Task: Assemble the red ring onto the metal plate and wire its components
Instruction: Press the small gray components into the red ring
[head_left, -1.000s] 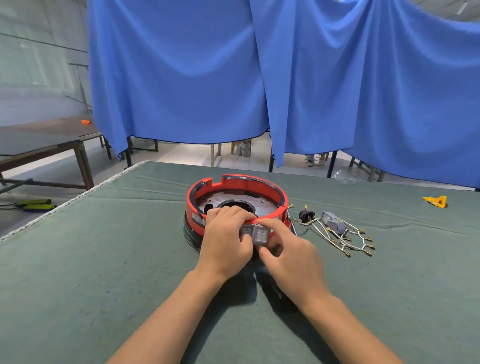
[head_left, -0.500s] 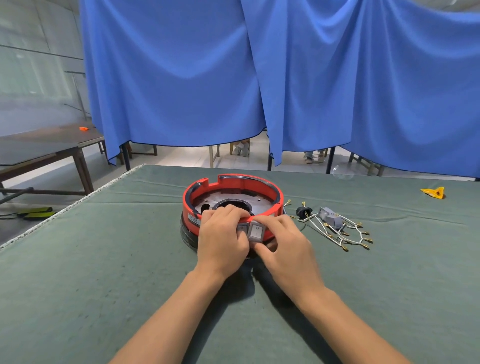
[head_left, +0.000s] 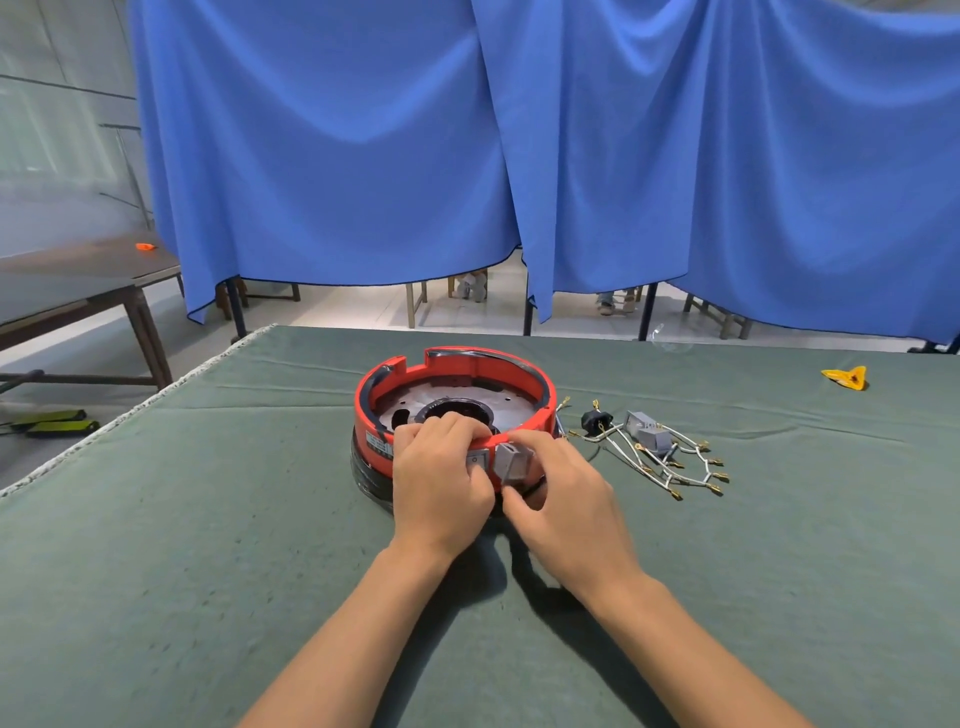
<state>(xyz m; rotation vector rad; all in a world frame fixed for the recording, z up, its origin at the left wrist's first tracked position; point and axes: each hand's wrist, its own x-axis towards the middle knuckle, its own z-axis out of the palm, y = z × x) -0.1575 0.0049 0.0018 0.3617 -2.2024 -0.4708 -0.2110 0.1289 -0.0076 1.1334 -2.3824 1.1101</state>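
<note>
Both hands busy at the near wall of the red ring (head_left: 452, 366)

Left hand (head_left: 439, 480) curls over the ring's near rim, fingers hooked inside above the metal plate (head_left: 511, 402), thumb by a small switch (head_left: 475, 460) in the wall. Right hand (head_left: 563, 499), just beside the left, pinches a tilted grey switch block (head_left: 511, 460) against the ring. Wire bundle (head_left: 660, 457) lies on the table (head_left: 208, 519) just beyond the right hand.

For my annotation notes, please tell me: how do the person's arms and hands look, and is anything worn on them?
Both forearms are bare up to the frame edge: no sleeves show. The left hand and the right hand wear no gloves, and no watch, ring or bracelet shows. No cables or markings are on them.
</note>
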